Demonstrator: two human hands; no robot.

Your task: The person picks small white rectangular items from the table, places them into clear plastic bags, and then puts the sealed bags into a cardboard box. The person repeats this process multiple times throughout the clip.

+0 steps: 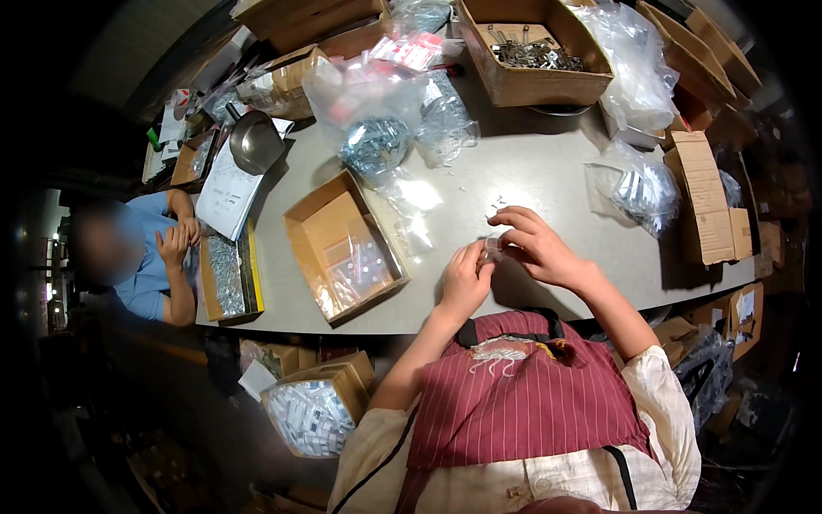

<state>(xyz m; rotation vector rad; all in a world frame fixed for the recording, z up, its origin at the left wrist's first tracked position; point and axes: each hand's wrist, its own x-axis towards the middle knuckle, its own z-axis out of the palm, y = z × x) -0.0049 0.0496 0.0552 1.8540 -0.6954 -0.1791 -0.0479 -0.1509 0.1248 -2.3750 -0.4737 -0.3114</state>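
Note:
My left hand [466, 279] is closed near the table's front edge, its thumb and fingers pinching a small clear plastic bag [491, 250]. Just to the right, my right hand [543, 249] curves over the table with fingers apart, its thumb side close against the bag. Whether the thumb touches the bag is hard to tell. Beyond my fingertips lie a few small loose screws [499, 203]. To the left stands a shallow cardboard box [295, 224] with small clear packets [355, 264] inside.
A person [154, 248] sits at the left end, hands by a box of metal pieces [227, 274]. Bags of hardware [377, 146] and a box of metal parts [539, 86] fill the back. Another bag [642, 188] lies right. Below the table stands an open carton [355, 385].

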